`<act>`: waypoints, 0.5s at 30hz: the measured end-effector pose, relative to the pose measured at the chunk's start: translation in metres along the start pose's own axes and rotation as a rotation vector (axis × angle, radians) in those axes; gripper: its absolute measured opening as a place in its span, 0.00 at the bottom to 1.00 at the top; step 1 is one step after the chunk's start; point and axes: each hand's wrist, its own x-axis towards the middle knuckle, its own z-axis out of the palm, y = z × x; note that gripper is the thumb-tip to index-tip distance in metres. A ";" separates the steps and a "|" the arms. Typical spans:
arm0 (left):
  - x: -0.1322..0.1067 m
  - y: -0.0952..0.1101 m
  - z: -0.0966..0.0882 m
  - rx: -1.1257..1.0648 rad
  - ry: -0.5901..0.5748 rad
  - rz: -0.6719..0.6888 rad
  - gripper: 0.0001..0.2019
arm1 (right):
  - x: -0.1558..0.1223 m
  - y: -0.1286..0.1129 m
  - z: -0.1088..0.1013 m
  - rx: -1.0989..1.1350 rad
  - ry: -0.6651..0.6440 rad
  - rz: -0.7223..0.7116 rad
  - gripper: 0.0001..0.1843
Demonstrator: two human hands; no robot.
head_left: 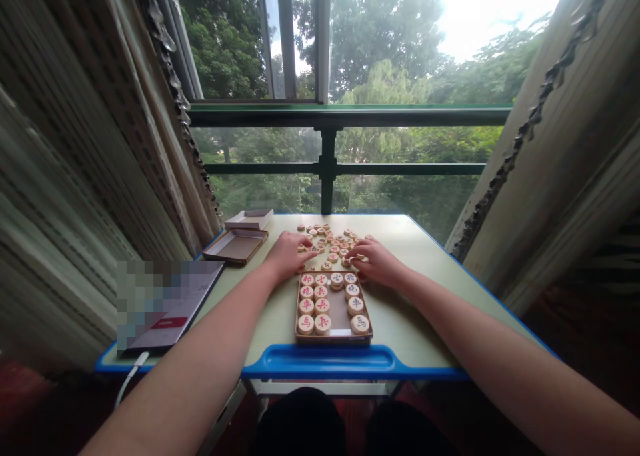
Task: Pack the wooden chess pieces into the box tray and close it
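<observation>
My left hand point(289, 253) reaches over the table to a loose spread of round wooden Chinese chess pieces point(335, 249). Its thumb and fingers are apart, with pieces between and beside them. On the right side of the spread, my right hand point(374, 260) is palm down with bent, separated fingers, the tips at the nearest pieces. Closer to me is a shallow box point(341, 315) partly filled with pieces. Red-marked pieces point(323, 305) form two columns on its left; dark-marked pieces point(355, 305) line its right side and top. The undersides of both hands are hidden.
A shallow open tray point(235, 245) and a pale box lid point(249, 219) lie at the back left. At the left edge rests a laptop-like flat device point(180, 309) with a white cable point(131, 379). The table point(415, 329) has a blue rim, and curtains flank the window.
</observation>
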 end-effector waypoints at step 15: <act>-0.004 0.003 0.006 0.091 -0.088 -0.011 0.13 | -0.001 0.003 0.003 0.013 0.005 0.005 0.09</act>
